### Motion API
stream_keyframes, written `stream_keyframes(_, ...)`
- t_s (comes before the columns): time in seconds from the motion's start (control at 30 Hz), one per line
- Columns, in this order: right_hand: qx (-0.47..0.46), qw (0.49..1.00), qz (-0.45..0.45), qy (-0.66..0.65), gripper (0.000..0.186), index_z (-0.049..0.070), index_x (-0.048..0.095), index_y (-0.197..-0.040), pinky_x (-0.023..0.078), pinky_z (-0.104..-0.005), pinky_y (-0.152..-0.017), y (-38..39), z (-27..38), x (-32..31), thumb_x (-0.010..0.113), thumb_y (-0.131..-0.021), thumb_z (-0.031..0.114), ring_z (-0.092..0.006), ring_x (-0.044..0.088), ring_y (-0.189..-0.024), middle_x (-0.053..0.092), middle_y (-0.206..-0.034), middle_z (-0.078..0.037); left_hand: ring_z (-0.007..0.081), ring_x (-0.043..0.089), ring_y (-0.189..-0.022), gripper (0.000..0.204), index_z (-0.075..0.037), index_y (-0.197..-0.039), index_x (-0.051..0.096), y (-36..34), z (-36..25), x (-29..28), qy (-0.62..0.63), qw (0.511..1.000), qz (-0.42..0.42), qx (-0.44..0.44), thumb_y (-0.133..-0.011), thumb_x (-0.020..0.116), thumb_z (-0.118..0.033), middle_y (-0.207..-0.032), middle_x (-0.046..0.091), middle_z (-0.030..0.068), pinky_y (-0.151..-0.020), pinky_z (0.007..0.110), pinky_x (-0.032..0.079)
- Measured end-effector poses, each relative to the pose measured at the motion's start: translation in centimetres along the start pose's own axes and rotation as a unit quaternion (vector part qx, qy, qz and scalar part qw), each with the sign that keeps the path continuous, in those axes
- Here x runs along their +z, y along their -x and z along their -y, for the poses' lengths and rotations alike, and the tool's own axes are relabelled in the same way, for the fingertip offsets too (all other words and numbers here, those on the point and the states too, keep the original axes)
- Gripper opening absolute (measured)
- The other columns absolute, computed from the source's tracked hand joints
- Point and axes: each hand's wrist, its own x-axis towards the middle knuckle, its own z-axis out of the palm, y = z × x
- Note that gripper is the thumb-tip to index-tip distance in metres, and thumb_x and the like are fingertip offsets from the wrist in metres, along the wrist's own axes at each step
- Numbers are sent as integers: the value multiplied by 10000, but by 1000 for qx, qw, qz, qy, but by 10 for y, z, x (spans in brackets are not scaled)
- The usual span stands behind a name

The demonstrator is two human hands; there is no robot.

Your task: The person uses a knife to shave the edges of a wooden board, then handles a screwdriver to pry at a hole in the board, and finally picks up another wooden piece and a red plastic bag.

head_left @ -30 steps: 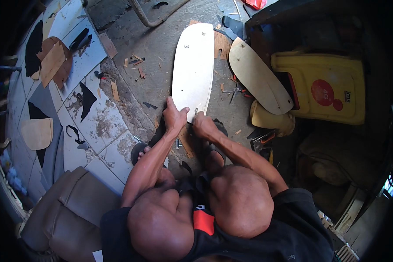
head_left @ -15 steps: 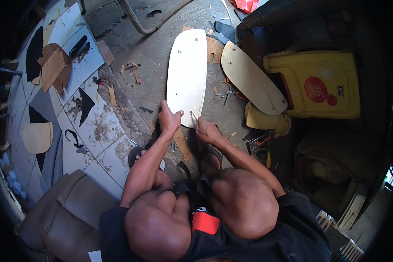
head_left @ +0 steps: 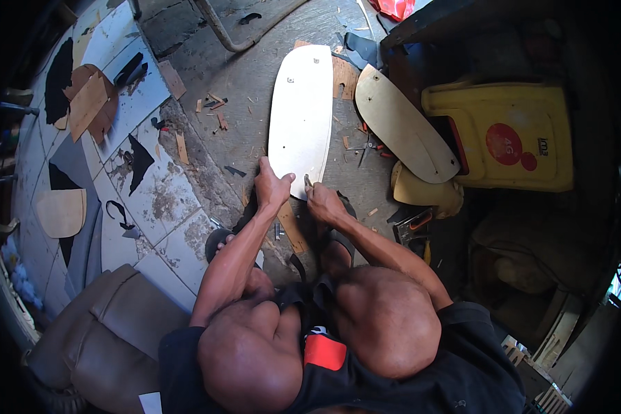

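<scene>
On the floor — left hand (head_left: 272, 188) flat on pale board (head_left: 301, 117) | right hand (head_left: 322, 201) pinching small tool (head_left: 308, 182)

We sit above a rough grey concrete floor (head_left: 255, 103) strewn with wood scraps. At its left edge we see worn pale tiles (head_left: 165, 207), stained and cracked. Toward the right the room falls into deep shadow, while daylight brightens the concrete ahead.
</scene>
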Motion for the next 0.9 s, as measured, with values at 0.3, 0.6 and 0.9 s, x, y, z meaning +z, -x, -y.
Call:
stream_keyframes(0.3,-59,993,47,88,467,-134,544,-1039,504,-551,-817,-16,-3,14,416,-1022,315,-538,643,-922,659,-928,-353,451,674,-994,511,23,-1131,456,0,-2,1,-4,1000,-2,-22,-767,788,-115,-1049,668,310,-884,459,524)
stream_keyframes(0.6,-65,978,-25,197,280,-21,574,-1008,523,-552,-822,0,5,-10,409,-996,205,-462,688,-909,686,-991,-307,445,672,-1010,523,25,-1140,456,0,-3,-5,9,1000,4,-6,-765,792,-118,-1063,666,312,-893,456,524)
stream_keyframes(0.9,-225,906,-144,328,195,34,607,-1009,519,-491,-709,10,-10,-33,487,-934,167,-378,683,-777,684,-864,-195,448,675,-1003,521,24,-1145,461,2,-6,-2,6,1000,9,-5,-771,795,-116,-1057,671,308,-892,458,523)
